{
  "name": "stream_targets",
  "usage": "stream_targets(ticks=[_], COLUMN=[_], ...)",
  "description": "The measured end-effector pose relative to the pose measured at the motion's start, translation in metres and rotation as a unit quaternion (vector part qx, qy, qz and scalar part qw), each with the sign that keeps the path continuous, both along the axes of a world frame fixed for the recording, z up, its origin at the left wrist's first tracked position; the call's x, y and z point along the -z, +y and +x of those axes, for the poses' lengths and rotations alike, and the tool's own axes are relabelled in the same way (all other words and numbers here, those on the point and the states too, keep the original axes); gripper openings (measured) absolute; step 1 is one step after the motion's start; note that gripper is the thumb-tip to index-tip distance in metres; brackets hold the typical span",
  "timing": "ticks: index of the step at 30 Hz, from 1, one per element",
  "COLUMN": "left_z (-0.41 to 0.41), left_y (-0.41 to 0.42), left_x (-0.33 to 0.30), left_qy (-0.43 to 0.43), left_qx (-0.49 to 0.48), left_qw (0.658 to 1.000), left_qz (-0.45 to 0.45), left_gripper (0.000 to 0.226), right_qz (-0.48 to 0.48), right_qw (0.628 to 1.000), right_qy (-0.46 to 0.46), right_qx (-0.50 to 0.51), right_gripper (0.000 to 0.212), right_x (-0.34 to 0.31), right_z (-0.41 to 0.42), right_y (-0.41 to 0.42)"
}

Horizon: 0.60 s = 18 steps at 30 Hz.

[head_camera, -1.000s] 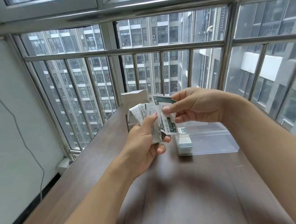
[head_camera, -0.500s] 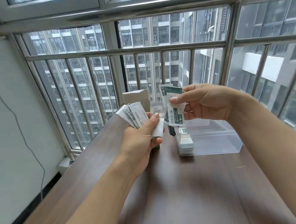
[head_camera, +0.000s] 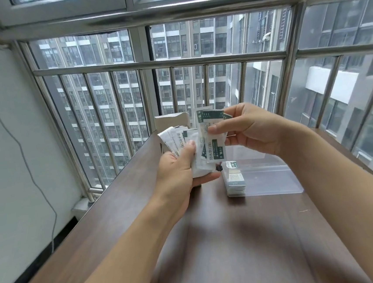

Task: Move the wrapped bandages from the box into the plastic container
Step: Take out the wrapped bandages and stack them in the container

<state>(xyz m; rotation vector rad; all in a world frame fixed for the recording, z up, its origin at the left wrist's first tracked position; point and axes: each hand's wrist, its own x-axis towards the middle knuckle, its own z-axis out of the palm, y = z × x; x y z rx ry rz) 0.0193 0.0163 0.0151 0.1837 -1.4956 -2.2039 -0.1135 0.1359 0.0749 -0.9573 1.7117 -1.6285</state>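
While both arms reach out over the dark wooden table (head_camera: 225,251), the head view shows the two hands meeting just above its far end. The left hand (head_camera: 179,167) is curled round a fanned bundle of wrapped bandages (head_camera: 178,139), thumb pressed across the top of the wrappers, fingers tucked beneath; the bundle sticks up and away past the thumb toward the window. The right hand (head_camera: 248,130) pinches a smaller set of bandage wrappers (head_camera: 213,148) between thumb and forefinger, and these hang down from the pinch, their green-printed faces turned this way, overlapping the right edge of the left hand's bundle. Just behind the left hand stands the box (head_camera: 171,121), its flap open; whether anything is in it cannot be told from here. Below and a little right of the hanging wrappers sits the plastic container (head_camera: 275,178), clear-walled, resting on the table. A neat stack of bandages (head_camera: 234,177) already lies at its left end, close under the right hand's wrappers but not touching them. Beyond the table runs a steel window railing (head_camera: 162,62).
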Motion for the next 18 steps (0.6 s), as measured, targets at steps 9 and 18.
stream_targets(ticks=[9, 18], left_z=[-0.0008, 0.0006], left_y=[-0.0034, -0.0013], left_x=[0.0020, -0.0016], left_qy=[-0.015, -0.018], left_qx=[-0.072, -0.052], left_qw=[0.997, 0.997], left_qz=[0.038, 0.053], left_gripper=[0.019, 0.014], right_qz=[0.025, -0.025], right_qw=[0.998, 0.998], right_qy=[0.060, 0.049], right_qx=[0.025, 0.029], right_gripper=[0.032, 0.033], right_x=[-0.0016, -0.0006], right_z=[0.0015, 0.0000], right_y=[-0.0030, -0.0015])
